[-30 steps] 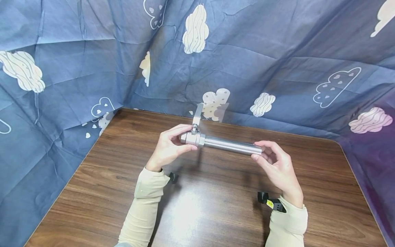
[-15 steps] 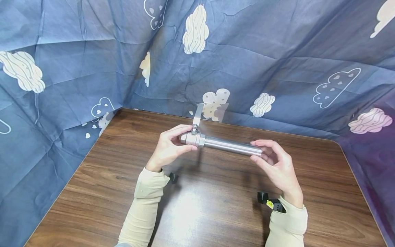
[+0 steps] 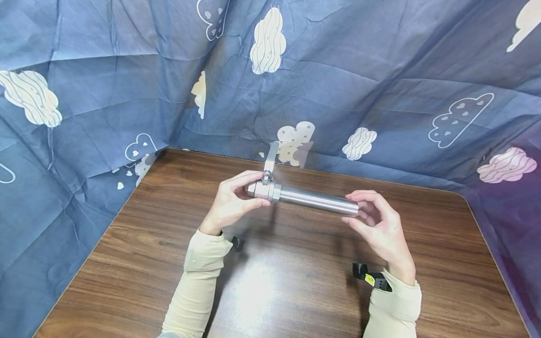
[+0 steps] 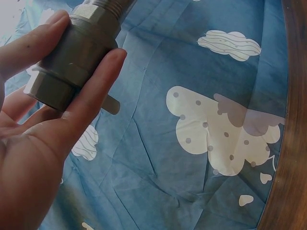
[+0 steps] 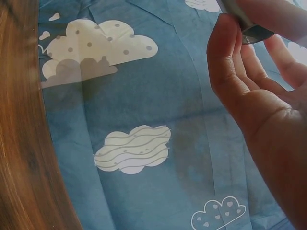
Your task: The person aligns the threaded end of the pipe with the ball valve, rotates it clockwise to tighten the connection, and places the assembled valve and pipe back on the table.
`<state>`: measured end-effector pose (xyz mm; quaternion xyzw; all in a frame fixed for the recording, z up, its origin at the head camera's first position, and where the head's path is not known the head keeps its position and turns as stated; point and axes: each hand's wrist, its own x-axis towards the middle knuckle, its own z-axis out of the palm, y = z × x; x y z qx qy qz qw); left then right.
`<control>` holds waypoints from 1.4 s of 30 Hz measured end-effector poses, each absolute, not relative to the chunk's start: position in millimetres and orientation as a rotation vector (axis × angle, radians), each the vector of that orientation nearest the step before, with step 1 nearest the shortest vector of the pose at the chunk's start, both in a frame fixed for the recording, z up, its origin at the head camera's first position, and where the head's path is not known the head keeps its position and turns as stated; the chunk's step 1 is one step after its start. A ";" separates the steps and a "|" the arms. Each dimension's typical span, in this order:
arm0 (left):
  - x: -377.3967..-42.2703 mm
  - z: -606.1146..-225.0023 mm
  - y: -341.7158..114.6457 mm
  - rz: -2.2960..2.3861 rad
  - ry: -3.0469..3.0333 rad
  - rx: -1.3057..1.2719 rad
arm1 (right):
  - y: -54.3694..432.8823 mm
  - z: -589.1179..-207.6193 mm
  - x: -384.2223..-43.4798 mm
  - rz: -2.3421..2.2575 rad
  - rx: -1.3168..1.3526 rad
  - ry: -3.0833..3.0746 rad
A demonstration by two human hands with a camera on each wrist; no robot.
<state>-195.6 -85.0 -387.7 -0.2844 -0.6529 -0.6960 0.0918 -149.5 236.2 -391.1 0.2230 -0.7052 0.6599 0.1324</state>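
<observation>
My left hand grips a steel ball valve between thumb and fingers. Its flat lever points up and away, toward the back of the table. A shiny steel pipe runs rightward from the valve, its threaded end entering the hex nut seen in the left wrist view. At the far end, thumb and fingertips of my right hand hold the pipe from both sides. The right wrist view shows the pipe's open end among those fingers. Valve and pipe hang together above the table, tilted slightly down to the right.
A brown wood-grain table lies beneath both hands. Blue fabric with white clouds hangs behind and at both sides, close to the table's edges. Black wrist camera mounts stick out near the cuffs.
My right thumb and fingers have shifted slightly around the pipe's end, the thumb sliding a little lower and leftward. The left hand and valve stay put.
</observation>
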 end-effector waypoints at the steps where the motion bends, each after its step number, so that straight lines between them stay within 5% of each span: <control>1: -195.5 -387.8 -85.0 -2.066 -1.941 -0.843 | 236.1 -390.8 -149.3 1.907 0.631 -2.059; 42: -196.0 -388.2 -85.9 -2.094 -1.918 -0.838 | 236.5 -389.2 -148.1 1.615 0.548 -2.242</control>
